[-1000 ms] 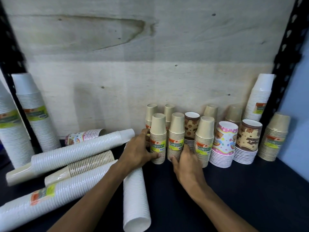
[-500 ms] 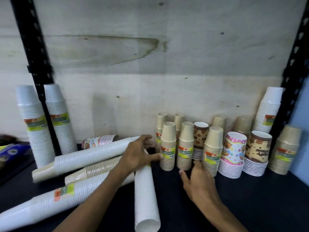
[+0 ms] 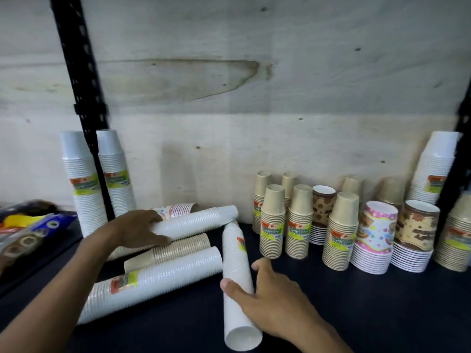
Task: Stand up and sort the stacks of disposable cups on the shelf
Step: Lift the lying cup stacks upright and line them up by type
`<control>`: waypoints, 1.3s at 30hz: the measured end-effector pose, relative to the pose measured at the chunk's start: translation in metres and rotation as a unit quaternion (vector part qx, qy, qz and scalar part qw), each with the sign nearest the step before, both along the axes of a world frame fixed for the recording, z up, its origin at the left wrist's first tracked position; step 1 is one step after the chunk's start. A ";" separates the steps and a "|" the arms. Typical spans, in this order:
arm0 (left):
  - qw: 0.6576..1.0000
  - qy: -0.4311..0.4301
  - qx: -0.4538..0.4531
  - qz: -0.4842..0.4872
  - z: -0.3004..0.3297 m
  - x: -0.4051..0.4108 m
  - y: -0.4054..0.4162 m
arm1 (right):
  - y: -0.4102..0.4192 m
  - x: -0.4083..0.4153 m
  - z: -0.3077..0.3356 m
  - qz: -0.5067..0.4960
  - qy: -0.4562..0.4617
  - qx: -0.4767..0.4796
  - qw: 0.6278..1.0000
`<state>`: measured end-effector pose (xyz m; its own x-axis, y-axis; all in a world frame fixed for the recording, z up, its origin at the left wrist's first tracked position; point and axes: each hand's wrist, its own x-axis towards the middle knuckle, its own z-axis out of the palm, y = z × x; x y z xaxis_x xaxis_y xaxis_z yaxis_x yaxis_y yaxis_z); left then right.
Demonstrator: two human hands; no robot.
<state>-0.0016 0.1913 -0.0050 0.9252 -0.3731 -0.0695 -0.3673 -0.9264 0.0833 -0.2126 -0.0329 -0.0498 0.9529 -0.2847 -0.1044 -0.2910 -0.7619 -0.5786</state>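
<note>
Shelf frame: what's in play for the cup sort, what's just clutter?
Job:
- long white cup stack lying lengthwise, under right hand
- white cup stack lying crosswise, under left hand
- lying tan paper cup stack
- upright tan cup stacks

Clutter:
- colourful packets at left
- black shelf upright

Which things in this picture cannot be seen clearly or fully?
Head view only:
- Label text on the lying white stack: too small and blurred.
- Right hand: its thumb lies over that stack; fingers on the far side are hidden.
- Left hand: its palm covers part of the upper white stack.
- Tan stack at the right edge: cut off.
- Packets at far left: blurred, cut off.
</note>
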 end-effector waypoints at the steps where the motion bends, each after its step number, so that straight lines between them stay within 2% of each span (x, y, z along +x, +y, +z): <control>1: 1.000 0.015 0.008 0.006 0.002 -0.001 0.006 | 0.003 0.002 0.001 0.001 0.001 -0.003 1.000; 9: 1.000 0.013 -0.018 -0.007 0.006 -0.005 0.023 | 0.007 0.015 0.003 -0.006 0.018 0.026 0.999; 17: 0.999 0.001 -0.032 -0.044 0.010 -0.012 0.015 | -0.002 0.010 0.009 -0.049 0.020 0.109 0.993; 23: 0.999 -0.004 -0.043 -0.017 0.005 -0.013 0.022 | -0.006 -0.004 0.005 -0.054 -0.041 0.117 0.991; 27: 0.991 -0.003 -0.137 0.003 0.003 -0.017 0.021 | -0.002 -0.003 0.005 -0.042 -0.128 0.126 0.983; 32: 0.955 -0.031 -0.296 0.003 -0.002 -0.028 0.000 | 0.006 0.004 0.012 -0.050 -0.237 0.182 0.953; 36: 0.903 -0.004 -0.429 -0.005 -0.004 -0.034 -0.025 | 0.011 0.012 0.020 -0.051 -0.286 0.194 0.937; 39: 0.852 0.023 -0.523 0.002 -0.004 -0.039 -0.046 | 0.013 0.025 0.026 -0.052 -0.301 0.180 0.935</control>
